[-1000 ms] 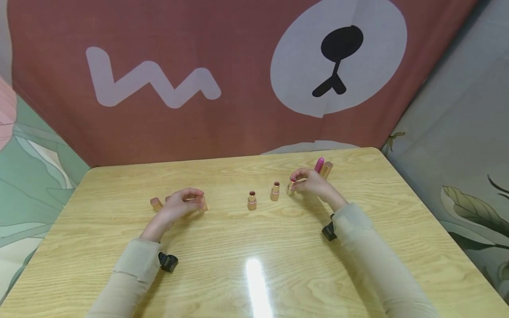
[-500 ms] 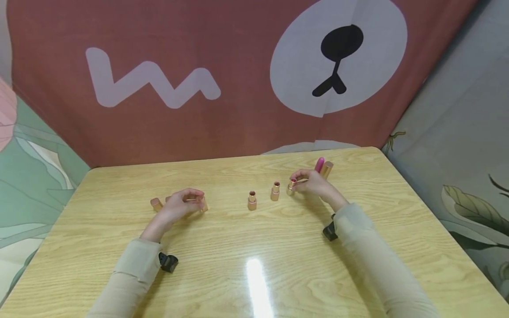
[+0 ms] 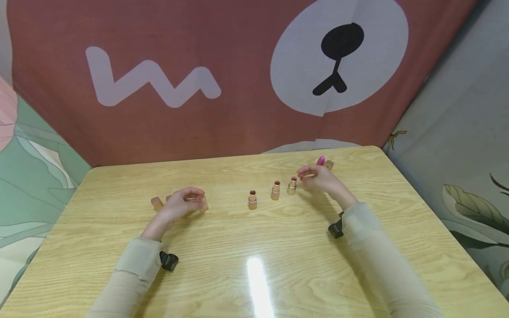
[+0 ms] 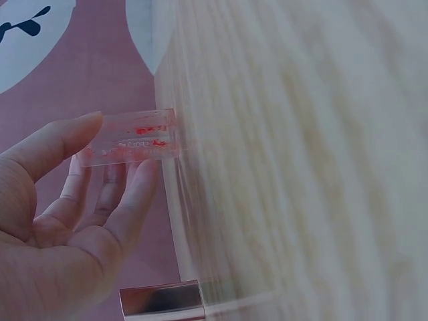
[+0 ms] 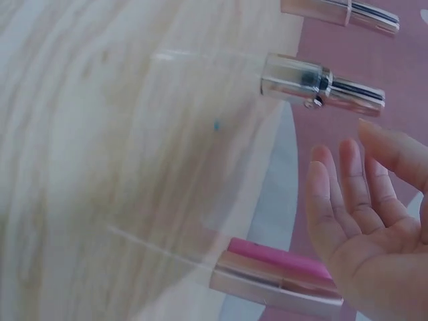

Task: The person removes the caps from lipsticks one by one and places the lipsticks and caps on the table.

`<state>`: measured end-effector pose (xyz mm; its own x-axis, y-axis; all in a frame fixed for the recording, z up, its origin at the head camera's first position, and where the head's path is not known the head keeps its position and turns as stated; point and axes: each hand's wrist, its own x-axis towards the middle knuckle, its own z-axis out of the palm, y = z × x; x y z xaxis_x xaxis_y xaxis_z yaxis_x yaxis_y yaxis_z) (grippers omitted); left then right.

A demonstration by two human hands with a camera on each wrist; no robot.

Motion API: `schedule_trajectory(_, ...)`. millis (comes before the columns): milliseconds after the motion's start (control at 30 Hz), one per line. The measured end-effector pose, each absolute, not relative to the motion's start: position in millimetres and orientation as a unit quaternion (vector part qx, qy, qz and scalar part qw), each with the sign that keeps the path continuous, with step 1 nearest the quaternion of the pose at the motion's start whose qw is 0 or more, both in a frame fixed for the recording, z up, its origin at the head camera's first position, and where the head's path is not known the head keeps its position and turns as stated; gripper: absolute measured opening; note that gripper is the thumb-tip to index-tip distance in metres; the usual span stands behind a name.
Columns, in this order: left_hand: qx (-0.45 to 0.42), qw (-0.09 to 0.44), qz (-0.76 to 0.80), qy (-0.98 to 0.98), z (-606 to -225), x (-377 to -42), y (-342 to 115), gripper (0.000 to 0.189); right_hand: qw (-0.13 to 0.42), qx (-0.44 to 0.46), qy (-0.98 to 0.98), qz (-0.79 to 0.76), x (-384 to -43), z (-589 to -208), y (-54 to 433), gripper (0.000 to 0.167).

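Rose-gold with a clear base, the landmark tube [image 3: 292, 186] stood upright on the counter [image 3: 214, 247]. Change: half a second earlier the right hand [image 3: 321, 179] had fingertips on it; by this frame that hand was off it, just to its right. Right grip: thumb and fingers apart, loosely bent, holding nothing. My read: release done, tube stable unsupported.

Left hand [image 3: 180, 206] hadn't visibly moved, well left of the landmark. Left grip: thumb and fingers clamped on a clear piece [image 4: 130, 138] with red marks, its end at the counter. Whether the red sat inside or on its wall, couldn't tell.

Containers: landmark's mouth showed red inside; base had a dark core. Left of it, a middle tube [image 3: 276, 191], then a leftmost tube [image 3: 252, 200], both upright with uncovered, dark reddish mouths; contents unclear. Behind-right of it, partly hidden by the right hand: a magenta tube [image 3: 320, 160] beside a gold tube [image 3: 328, 164].
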<state>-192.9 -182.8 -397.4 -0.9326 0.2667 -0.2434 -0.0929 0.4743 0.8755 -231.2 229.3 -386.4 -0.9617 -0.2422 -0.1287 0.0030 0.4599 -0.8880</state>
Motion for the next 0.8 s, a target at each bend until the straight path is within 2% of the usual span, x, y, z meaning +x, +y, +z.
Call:
schedule_trajectory(400, 0.059, 0.178, 0.514, 0.837, -398, -192, -182, 0.040, 0.094, -0.038, 0.853, -0.511, -228, -362, 248, 0.039)
schedule_trajectory(567, 0.059, 0.174, 0.513, 0.839, -397, -192, -183, 0.038, 0.065, -0.018, 0.856, -0.513, -226, -350, 257, 0.039)
schedule_trajectory(800, 0.061, 0.176, 0.509, 0.840, -396, -192, -183, 0.039, 0.022, 0.005, 0.838, -0.545, -224, -344, 271, 0.018)
